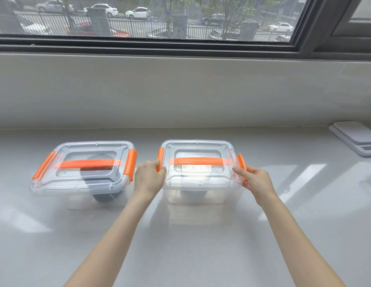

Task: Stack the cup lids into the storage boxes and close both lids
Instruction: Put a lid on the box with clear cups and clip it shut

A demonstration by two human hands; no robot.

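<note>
Two clear storage boxes with orange handles and orange side clips stand side by side on the counter. The left box [56, 183] has its lid on, both clips lie down, and dark cup lids [105, 196] show through it. The right box [201, 183] also has its lid on, with white cup lids [194, 193] inside. My left hand [148, 179] grips that box's left orange clip [160, 157]. My right hand [256, 181] holds its right orange clip [241, 162], which sticks outward from the box.
A white kitchen scale [356, 137] sits at the far right of the counter. A pale wall ledge and a dark-framed window run along the back. Bare counter [180, 245] lies in front of the boxes.
</note>
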